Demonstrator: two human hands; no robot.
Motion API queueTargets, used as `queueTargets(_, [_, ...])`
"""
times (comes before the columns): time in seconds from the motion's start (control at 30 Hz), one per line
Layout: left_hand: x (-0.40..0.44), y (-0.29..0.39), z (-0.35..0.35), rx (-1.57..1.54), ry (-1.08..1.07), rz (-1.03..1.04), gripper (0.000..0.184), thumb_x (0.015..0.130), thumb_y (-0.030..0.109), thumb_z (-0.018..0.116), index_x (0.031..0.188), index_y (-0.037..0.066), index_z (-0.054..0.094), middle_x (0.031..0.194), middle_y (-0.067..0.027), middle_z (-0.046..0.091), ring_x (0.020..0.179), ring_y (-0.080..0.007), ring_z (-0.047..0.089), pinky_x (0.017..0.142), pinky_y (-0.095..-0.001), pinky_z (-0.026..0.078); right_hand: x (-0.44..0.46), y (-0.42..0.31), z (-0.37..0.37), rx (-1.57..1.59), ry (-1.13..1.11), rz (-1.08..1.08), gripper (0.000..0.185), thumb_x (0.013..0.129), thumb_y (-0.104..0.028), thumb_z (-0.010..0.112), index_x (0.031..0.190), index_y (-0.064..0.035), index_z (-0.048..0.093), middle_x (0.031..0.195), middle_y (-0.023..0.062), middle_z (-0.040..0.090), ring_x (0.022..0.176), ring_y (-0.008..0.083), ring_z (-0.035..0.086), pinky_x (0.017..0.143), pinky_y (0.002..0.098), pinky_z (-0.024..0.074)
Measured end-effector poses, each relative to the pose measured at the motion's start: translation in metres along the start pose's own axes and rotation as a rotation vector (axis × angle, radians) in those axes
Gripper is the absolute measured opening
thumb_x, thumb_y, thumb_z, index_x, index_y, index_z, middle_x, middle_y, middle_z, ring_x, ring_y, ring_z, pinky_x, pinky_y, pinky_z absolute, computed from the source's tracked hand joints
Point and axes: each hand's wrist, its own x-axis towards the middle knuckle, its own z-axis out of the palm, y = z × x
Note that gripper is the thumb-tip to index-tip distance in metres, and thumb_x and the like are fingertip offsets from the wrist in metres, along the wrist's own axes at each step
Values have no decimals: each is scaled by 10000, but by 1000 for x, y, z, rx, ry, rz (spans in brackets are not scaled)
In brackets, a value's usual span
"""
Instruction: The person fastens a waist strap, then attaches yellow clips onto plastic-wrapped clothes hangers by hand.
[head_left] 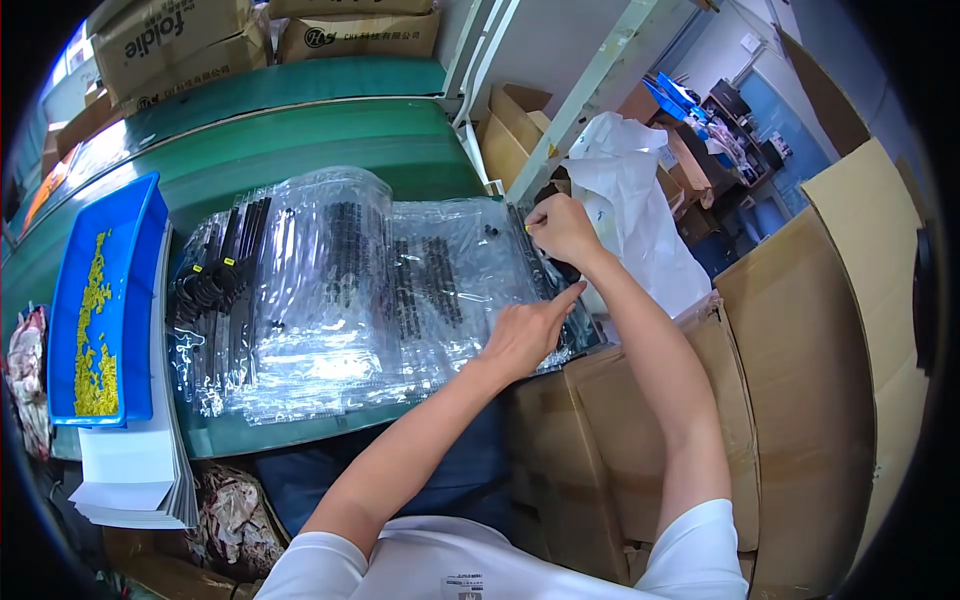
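Note:
My right hand (pixel 562 228) is closed in a pinch at the right end of the row of clear plastic bags. A small yellow piece (pixel 528 228) shows at its fingertips, over the black parts (pixel 545 268) there. Lower down, my left hand (pixel 525 338) rests on the right part of the bags with its index finger stretched toward those parts. Its other fingers are partly hidden. The clear plastic bags (pixel 325 270) lie overlapped, with dark contents showing through. Black cable-like parts (pixel 212 285) at the left end carry two yellow tags (pixel 229 262).
A blue tray (pixel 150 300) of small yellow pieces (pixel 97 385) stands at left on white sheets (pixel 130 455). Behind the bags runs a green belt surface (pixel 300 130). Cardboard boxes (pixel 660 410) crowd the right side, beside a white plastic sheet (pixel 640 220).

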Motion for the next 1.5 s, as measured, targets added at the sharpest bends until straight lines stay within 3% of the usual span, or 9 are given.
queueTargets(0.07, [8, 3, -7, 89, -103, 0, 290, 928, 129, 515, 1208, 98, 584, 786, -150, 686, 620, -354, 625, 564, -442, 461, 2, -6, -2, 274, -139, 133, 149, 677, -64, 614, 758, 7, 717, 715, 162, 682, 599, 339, 614, 603, 385, 502])
queueTargets(0.27, [-3, -33, -9, 168, -204, -219, 245, 941, 184, 490, 1128, 86, 616, 792, -149, 689, 646, -392, 624, 570, -436, 475, 4, 6, 12, 557, -164, 267, 148, 666, -54, 594, 732, -7, 718, 724, 153, 684, 612, 352, 610, 612, 380, 503])
queueTargets(0.4, [-8, -45, 1, 326, -272, -194, 248, 945, 223, 493, 1082, 67, 630, 768, -157, 683, 638, -388, 625, 569, -437, 475, 6, 21, -3, -31, 136, 34, 89, 680, -44, 660, 738, -6, 717, 630, 72, 656, 572, 190, 608, 588, 312, 486])
queueTargets(0.57, [11, -24, 5, 546, -278, -177, 234, 937, 245, 508, 1024, 75, 643, 724, -171, 668, 618, -379, 624, 557, -434, 469, 1, 38, -5, -28, 50, 13, 149, 646, -54, 599, 722, -35, 726, 736, 101, 697, 648, 310, 622, 648, 365, 506])
queueTargets(0.77, [29, -22, 6, 542, -207, -5, 218, 931, 249, 514, 942, 68, 635, 677, -166, 653, 592, -368, 623, 540, -437, 461, 7, 39, -7, -26, -11, 8, 157, 639, -54, 594, 721, -31, 726, 725, 111, 693, 646, 313, 620, 647, 364, 505])
queueTargets(0.9, [40, -21, -6, 457, -342, 235, 217, 929, 251, 515, 888, 58, 604, 657, -157, 651, 573, -359, 623, 515, -425, 454, 12, 38, -6, -10, -75, -6, 126, 649, -47, 661, 752, -12, 724, 646, 91, 660, 553, 214, 557, 599, 316, 482])
queueTargets(1.27, [-2, -37, -10, 542, -216, 5, 229, 930, 249, 520, 863, 38, 577, 634, -148, 650, 568, -348, 635, 504, -407, 466, 18, 33, -10, -197, -269, -56, 142, 629, -38, 623, 722, -4, 725, 604, 80, 631, 522, 192, 527, 555, 315, 481])
queueTargets(1.4, [-6, -40, 1, 533, -148, -45, 237, 935, 238, 518, 845, 21, 554, 625, -150, 647, 556, -343, 639, 500, -403, 472, 19, 26, -16, -64, -412, 179, 144, 620, -41, 618, 705, 6, 725, 578, 68, 606, 479, 183, 503, 492, 299, 475])
queueTargets(1.5, [-8, -44, 7, 523, -136, -59, 235, 937, 233, 517, 844, 18, 541, 617, -145, 646, 547, -339, 638, 494, -399, 470, 17, 21, -18, -88, -437, 132, 135, 626, -20, 607, 694, 26, 714, 583, 68, 603, 462, 179, 512, 473, 288, 471])
